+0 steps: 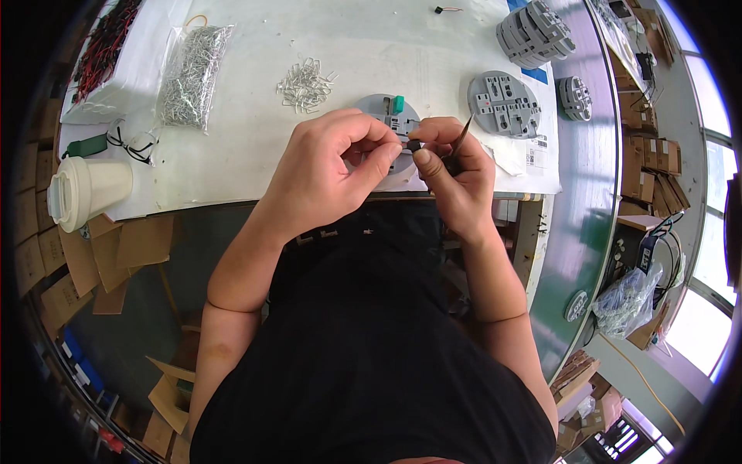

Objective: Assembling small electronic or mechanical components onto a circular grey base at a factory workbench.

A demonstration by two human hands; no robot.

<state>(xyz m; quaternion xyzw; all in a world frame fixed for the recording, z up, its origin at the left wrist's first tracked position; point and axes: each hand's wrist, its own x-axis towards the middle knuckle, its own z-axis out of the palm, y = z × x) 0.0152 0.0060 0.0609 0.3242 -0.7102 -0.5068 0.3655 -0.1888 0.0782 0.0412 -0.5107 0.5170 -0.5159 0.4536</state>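
My left hand [328, 166] is closed, thumb and forefinger pinched together at a tiny piece I cannot make out. Just beside those fingertips, my right hand [460, 174] grips a small black block [414, 145] between thumb and forefinger. A slim dark pointed tool [464, 133], which looks like tweezers, is also held in the right hand, its tip pointing up. Behind both hands lies a round grey fixture [372, 104] with a green block [398, 104] standing on it; the hands partly hide it. Bent silvery wire pins [305, 85] form a loose pile beyond my left hand.
Another round grey fixture [504, 104] lies at right, with stacked grey discs [535, 35] behind it. At left are a clear bag of pins [195, 77], eyeglasses [135, 143], a cream cup [93, 189] and a white box of red and black wires [108, 46]. The table's front edge runs below my hands.
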